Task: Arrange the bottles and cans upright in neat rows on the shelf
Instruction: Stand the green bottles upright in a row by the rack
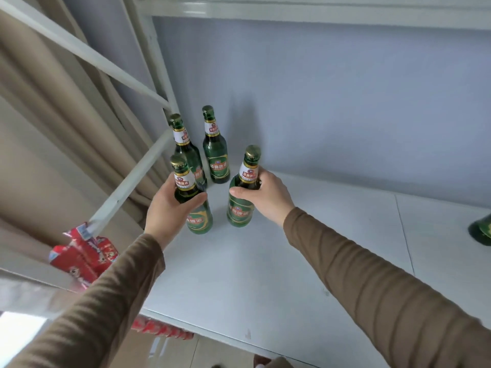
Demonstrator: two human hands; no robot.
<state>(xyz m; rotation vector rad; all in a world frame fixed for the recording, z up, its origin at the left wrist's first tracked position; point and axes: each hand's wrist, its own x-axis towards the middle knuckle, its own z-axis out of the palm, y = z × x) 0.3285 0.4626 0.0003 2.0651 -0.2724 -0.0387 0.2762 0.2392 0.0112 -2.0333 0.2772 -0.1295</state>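
Two green beer bottles stand upright at the back left corner of the white shelf (265, 261): one at the far left (186, 147) and one beside it (215, 150). In front of them, my left hand (170, 205) grips the shoulder of a third green bottle (198, 219), which stands on the shelf tilted slightly. My right hand (265, 193) grips the neck and shoulder of a fourth green bottle (240, 208), upright on the shelf to the right of the third. Both arms wear brown sleeves.
Part of another green bottle (482, 229) shows at the right edge of the shelf. Red packages (85, 251) lie below left, outside the shelf frame (132, 181). Beige curtains hang at left. An upper shelf (318, 9) runs overhead.
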